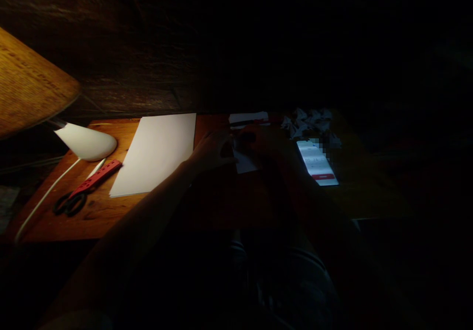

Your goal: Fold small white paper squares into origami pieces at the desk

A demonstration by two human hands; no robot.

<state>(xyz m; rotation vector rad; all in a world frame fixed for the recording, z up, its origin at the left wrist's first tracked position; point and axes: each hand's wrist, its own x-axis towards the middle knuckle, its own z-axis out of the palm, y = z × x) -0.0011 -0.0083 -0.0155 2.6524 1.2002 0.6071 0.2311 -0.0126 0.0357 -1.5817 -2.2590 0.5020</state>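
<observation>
The scene is very dark, lit only from the left. My left hand (214, 150) and my right hand (260, 145) meet over the middle of a wooden table (96, 212). Both have their fingers closed on a small white piece of paper (246, 162), which lies between them just above the tabletop. A stack of white paper sheets (157, 152) lies flat just left of my left hand. A lit phone (318, 162) lies screen up to the right of my right hand.
A white lamp base (86, 142) with a cord (44, 199) stands at the table's left, a wooden shade (25, 83) above it. Scissors with a red cover (86, 186) lie beside the sheets. Crumpled white paper (308, 120) and a white item (248, 118) sit at the back.
</observation>
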